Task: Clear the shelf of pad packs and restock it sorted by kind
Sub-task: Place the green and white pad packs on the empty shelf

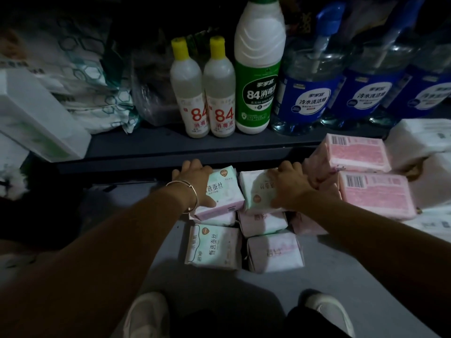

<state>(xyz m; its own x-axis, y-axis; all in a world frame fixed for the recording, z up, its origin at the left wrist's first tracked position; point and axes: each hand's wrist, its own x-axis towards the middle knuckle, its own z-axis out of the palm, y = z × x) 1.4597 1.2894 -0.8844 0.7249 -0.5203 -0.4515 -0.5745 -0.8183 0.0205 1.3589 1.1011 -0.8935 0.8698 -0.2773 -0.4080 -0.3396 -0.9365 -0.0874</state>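
Several mint-and-pink pad packs lie in a cluster on the grey floor under the dark shelf. My left hand grips the top left pack, fingers curled over its far edge and thumb on its face. My right hand grips the neighbouring pack the same way. Below them lie more packs, one mint-faced and one pink-white. Two larger pink packs are stacked to the right, touching my right hand.
On the shelf stand two small 84 bottles, a green-labelled bottle and blue pump bottles. A white box juts out at left. White packs sit far right. My shoes are at the bottom.
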